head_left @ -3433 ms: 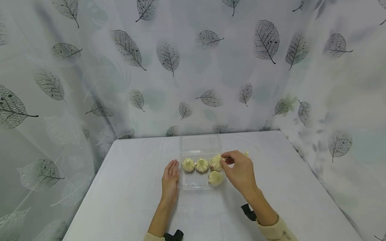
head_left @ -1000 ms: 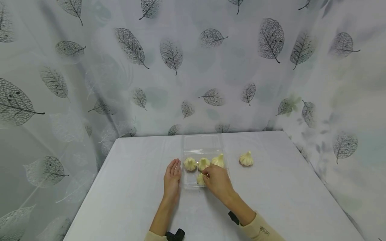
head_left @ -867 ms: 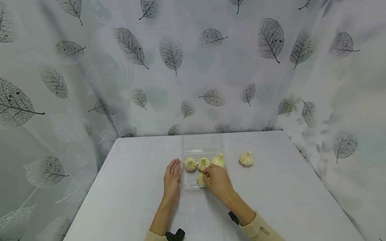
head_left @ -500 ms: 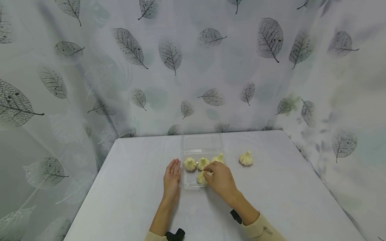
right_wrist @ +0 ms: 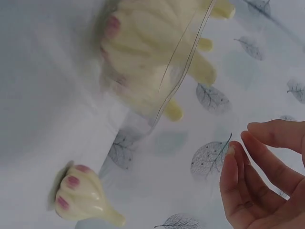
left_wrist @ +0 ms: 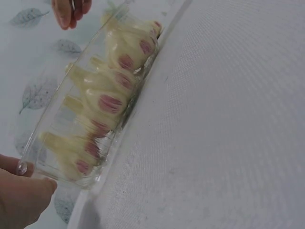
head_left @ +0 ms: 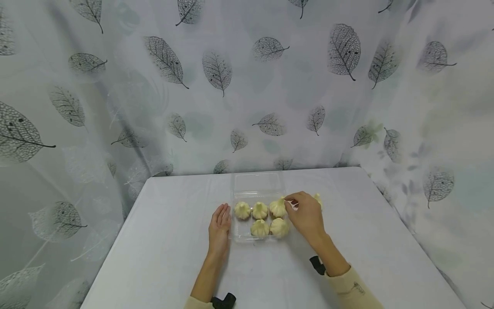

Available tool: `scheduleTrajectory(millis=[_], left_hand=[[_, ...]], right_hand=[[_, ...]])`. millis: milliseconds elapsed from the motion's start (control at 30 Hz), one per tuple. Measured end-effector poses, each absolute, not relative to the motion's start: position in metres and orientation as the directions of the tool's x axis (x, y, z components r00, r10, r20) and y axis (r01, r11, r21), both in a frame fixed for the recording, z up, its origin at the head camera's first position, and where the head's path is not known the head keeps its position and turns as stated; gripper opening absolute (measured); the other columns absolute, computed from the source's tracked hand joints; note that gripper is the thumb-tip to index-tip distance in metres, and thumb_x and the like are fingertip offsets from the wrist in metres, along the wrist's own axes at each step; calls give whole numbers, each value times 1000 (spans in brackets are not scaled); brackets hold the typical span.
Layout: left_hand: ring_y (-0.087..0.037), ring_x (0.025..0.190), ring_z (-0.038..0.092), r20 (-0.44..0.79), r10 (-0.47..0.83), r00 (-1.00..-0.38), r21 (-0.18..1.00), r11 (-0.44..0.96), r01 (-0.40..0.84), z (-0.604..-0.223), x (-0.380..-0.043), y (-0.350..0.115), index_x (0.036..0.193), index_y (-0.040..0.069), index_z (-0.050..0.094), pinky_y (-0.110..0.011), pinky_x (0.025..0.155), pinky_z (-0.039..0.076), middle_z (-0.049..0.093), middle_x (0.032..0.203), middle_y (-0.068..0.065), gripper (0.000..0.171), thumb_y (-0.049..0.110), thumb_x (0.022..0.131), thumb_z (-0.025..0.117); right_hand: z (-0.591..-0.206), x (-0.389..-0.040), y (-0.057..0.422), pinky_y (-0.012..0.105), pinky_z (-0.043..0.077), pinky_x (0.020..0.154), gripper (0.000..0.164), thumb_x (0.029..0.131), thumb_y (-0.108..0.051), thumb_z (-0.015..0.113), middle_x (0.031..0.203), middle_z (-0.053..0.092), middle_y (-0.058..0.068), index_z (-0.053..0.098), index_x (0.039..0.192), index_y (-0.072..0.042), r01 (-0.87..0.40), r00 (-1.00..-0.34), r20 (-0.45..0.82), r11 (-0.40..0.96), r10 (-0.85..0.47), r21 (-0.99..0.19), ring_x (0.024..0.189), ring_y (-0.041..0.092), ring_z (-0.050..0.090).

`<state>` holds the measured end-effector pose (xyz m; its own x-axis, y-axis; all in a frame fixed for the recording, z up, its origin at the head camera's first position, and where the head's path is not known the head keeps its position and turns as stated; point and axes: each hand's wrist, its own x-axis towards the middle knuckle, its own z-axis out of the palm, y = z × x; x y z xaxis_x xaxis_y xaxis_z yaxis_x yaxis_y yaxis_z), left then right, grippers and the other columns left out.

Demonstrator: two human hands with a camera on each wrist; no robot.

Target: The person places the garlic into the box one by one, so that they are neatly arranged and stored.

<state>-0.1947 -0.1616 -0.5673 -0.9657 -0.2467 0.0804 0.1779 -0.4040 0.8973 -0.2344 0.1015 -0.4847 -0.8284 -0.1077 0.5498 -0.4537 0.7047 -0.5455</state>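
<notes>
Several pale garlic bulbs (head_left: 260, 210) with purple-pink patches sit in a clear plastic box (head_left: 241, 237), three at the back and two in front. My left hand (head_left: 219, 229) rests along the box's left wall with straight fingers; the left wrist view shows its thumb (left_wrist: 47, 186) at the box's corner. My right hand (head_left: 306, 216) is at the box's right side, close to the back right bulb (head_left: 278, 208). In the right wrist view its bent fingers hold nothing, apart from the bulbs. Partly hidden behind that hand, a loose garlic bulb (right_wrist: 81, 193) lies on the table.
The box's clear lid (head_left: 257, 182) lies folded back near the table's far edge. A white cloth covers the table (head_left: 173, 240). Behind it hangs a leaf-patterned curtain (head_left: 239, 94). Black straps (head_left: 224, 301) are round both wrists.
The right hand has left the front middle bulb and moved right and back. Two bulbs show in the front row, where one showed at first. The left hand stays at the box.
</notes>
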Motion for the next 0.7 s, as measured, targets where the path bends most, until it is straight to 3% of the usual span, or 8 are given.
scheduleTrajectory(millis=[700], left_hand=[[-32, 158, 22, 70, -251, -965, 890, -421, 174, -567, -195, -161, 160, -5, 22, -36, 128, 26, 23, 169, -23, 63, -20, 100, 32]], right_hand=[[-491, -286, 176, 57, 55, 71, 18, 89, -8, 75, 98, 73, 25, 80, 103, 2, -279, -867, 496, 772, 54, -571, 89, 40, 68]])
